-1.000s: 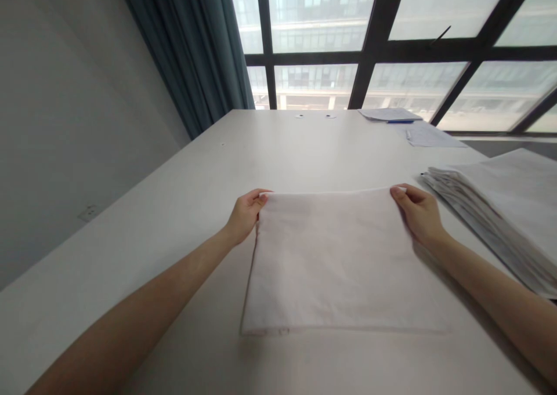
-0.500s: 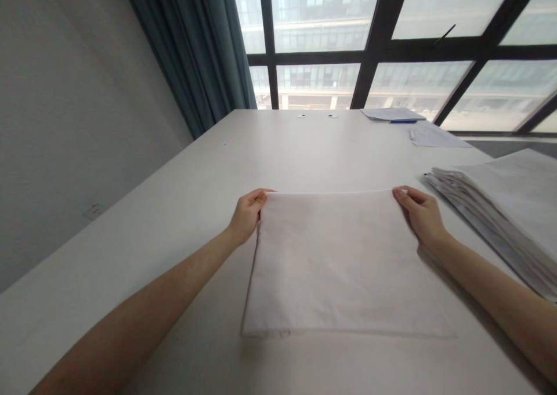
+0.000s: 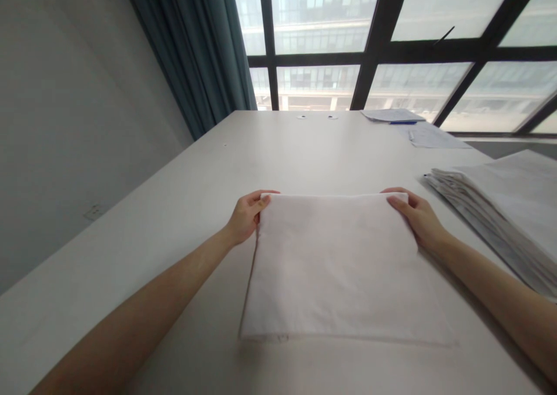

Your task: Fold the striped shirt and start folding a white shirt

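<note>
matt cloth [image 3: 339, 261], smooth low-sheen table [image 3: 304, 160]

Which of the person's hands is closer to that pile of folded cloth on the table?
The right hand: it grips the held cloth's far right corner, just left of the pile. The left hand grips the far left corner, across the held cloth.

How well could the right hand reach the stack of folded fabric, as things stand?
Probably yes, once free: the right hand holds the white cloth by its far right corner, but the stack lies to the hand's right with only tabletop between.
</note>
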Motion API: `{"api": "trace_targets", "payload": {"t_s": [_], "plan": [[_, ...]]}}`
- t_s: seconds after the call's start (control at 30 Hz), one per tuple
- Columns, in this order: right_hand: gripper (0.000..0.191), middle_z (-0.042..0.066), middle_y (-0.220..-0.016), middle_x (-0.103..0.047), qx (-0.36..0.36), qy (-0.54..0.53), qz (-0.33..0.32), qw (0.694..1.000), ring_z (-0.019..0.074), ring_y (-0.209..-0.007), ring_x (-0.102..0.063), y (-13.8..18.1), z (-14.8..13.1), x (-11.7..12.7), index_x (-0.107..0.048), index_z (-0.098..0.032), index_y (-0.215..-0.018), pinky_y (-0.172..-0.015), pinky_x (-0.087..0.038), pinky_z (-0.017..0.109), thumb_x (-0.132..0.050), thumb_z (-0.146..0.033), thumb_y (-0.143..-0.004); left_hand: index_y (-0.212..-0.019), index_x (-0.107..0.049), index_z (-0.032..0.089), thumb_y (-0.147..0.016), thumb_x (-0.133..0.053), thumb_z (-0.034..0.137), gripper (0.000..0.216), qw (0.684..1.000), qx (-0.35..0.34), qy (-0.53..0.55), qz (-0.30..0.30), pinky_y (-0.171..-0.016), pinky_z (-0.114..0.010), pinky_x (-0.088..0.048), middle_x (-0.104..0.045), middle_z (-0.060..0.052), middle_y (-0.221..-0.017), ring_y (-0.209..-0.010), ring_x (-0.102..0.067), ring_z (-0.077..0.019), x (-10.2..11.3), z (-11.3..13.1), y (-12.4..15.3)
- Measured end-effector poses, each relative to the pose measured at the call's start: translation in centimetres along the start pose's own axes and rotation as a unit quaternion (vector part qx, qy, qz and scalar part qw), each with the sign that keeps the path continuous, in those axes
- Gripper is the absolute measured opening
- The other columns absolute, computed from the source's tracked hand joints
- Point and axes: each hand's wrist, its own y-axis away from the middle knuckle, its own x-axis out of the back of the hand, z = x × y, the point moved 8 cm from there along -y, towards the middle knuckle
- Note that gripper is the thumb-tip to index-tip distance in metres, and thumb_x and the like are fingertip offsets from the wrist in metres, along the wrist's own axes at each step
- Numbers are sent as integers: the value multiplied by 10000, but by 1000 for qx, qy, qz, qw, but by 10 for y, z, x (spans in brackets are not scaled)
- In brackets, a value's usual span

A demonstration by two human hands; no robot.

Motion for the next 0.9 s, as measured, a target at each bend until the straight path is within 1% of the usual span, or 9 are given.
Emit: {"api": "trace_targets", "payload": {"t_s": [0.13,0.23,0.3,0.4,0.53,0.73,0.9], "plan": [[359,-11,-700,-646,-14,-4,-38,999,168,-564,-572,3,-1,-7,-679,-272,-931,-461,-459,272,-757,-486,-654,-1035,-722,105,-629,-859,361,499,999,35,8,-32,-703,-272,-527,-725,-90,-864,-731,-652,-158,-6,-3,2],[405,-2,-704,-647,-21,-1,-47,999,169,-563,-580,4,-3,-8,-668,-260,-955,-457,-472,269,-774,-477,-630,-1116,-692,122,-632,-861,328,553,997,52,0,-64,-705,-302,-549,-728,-96,-890,-745,-670,-177,-9,-4,3],[426,3,-719,-650,-27,-6,-53,998,167,-578,-587,5,-3,-10,-667,-253,-967,-472,-488,265,-792,-457,-614,-1163,-669,135,-640,-858,314,584,995,55,-15,-80,-690,-304,-556,-728,-97,-896,-752,-680,-186,-11,-5,4],[465,-1,-732,-651,-29,-6,-68,997,159,-598,-591,5,-3,-12,-667,-250,-1000,-495,-500,255,-816,-423,-595,-1193,-651,141,-631,-864,300,622,995,47,-32,-82,-687,-303,-560,-727,-102,-919,-772,-688,-196,-10,-4,4],[503,-4,-709,-639,-17,14,-72,997,156,-586,-580,5,-4,-13,-662,-238,-1027,-484,-494,251,-822,-420,-587,-1149,-678,141,-605,-875,315,604,995,40,-47,-73,-667,-301,-559,-732,-95,-905,-738,-684,-193,-8,-5,4],[467,-2,-720,-652,-17,27,-52,998,149,-596,-583,5,-5,-12,-685,-221,-969,-492,-495,242,-831,-437,-581,-1025,-738,133,-600,-874,341,492,995,24,-74,-58,-667,-304,-550,-740,-96,-878,-731,-678,-200,-5,-6,2],[468,2,-730,-680,-19,28,-58,998,157,-597,-603,4,-1,-12,-705,-223,-966,-503,-511,256,-834,-456,-582,-1026,-746,146,-621,-861,361,473,994,22,-84,-59,-681,-300,-537,-744,-94,-889,-738,-674,-199,-4,-8,1]]}}
